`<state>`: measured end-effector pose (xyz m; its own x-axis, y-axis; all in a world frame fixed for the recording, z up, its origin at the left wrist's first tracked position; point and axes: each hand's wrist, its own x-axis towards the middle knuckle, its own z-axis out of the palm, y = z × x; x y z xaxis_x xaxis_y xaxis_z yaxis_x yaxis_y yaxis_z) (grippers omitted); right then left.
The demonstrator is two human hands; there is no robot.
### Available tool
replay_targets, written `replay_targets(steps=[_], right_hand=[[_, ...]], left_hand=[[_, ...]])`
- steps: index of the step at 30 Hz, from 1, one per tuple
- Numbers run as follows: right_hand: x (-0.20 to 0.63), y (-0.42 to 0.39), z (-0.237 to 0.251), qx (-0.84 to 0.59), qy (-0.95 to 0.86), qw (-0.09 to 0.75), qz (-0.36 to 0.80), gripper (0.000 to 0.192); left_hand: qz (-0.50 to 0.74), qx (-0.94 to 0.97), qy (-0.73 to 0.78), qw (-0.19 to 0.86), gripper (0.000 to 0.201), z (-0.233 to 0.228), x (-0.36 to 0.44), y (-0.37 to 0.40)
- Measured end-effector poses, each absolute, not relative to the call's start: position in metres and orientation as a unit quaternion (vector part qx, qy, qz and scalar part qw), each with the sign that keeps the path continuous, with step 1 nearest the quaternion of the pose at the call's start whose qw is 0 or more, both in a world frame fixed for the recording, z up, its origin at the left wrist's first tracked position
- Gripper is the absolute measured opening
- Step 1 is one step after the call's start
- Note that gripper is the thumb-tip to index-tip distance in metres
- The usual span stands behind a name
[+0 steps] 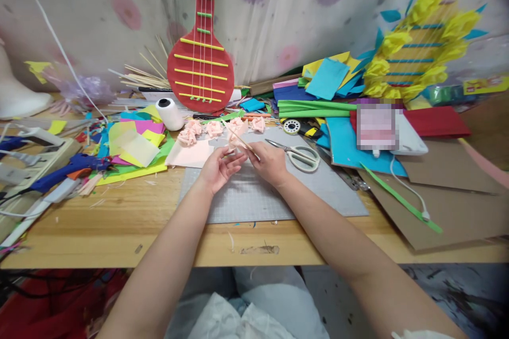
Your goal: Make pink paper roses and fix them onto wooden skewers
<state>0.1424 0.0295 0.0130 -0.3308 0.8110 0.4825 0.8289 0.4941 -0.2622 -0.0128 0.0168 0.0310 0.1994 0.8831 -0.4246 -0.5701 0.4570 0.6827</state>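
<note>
My right hand (268, 163) is closed around a thin wooden stick (243, 141), which slants up and left from the fingers over the cutting mat. Beside it, my left hand (223, 168) is turned palm up with loosely curled fingers apart. Its fingertips are close to a piece of pale pink paper (237, 131) behind the stick; whether they touch it I cannot tell. Several pink paper flowers (214, 128) lie just beyond the hands. Flat pink sheets (190, 153) rest left of my left hand. Scissors (303, 159) lie to the right of my right hand.
A grey cutting mat (254, 206) lies under the hands. Left are coloured papers (133, 144), a white thread spool (169, 114), a blue glue gun (67, 169) and a power strip (47, 169). A red paper instrument (201, 71) stands behind. Cardboard (441, 212) sits right.
</note>
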Motion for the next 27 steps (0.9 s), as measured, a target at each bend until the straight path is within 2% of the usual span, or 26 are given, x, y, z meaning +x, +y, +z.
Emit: replay_targets(steps=[3,6,9,19,27], right_hand=[[0.14,0.029,0.011,-0.487,-0.828,0.277,-0.005,0.031],[0.139,0.029,0.009,-0.485,-0.832,0.271,0.001,0.03],[0.139,0.029,0.009,-0.488,-0.83,0.272,0.006,0.03],[0.141,0.028,0.01,-0.482,-0.828,0.286,0.025,0.033],[0.142,0.03,0.009,-0.473,-0.815,0.331,0.053,0.031]], left_hand=[[0.512,0.201,0.434,0.714,0.012,0.028,-0.014,0.02],[0.561,0.242,0.491,0.621,0.003,0.022,-0.011,0.023],[0.58,0.278,0.52,0.563,0.01,0.017,-0.008,0.024],[0.559,0.276,0.505,0.596,0.011,0.017,-0.015,0.026],[0.564,0.269,0.532,0.571,0.006,0.019,-0.011,0.024]])
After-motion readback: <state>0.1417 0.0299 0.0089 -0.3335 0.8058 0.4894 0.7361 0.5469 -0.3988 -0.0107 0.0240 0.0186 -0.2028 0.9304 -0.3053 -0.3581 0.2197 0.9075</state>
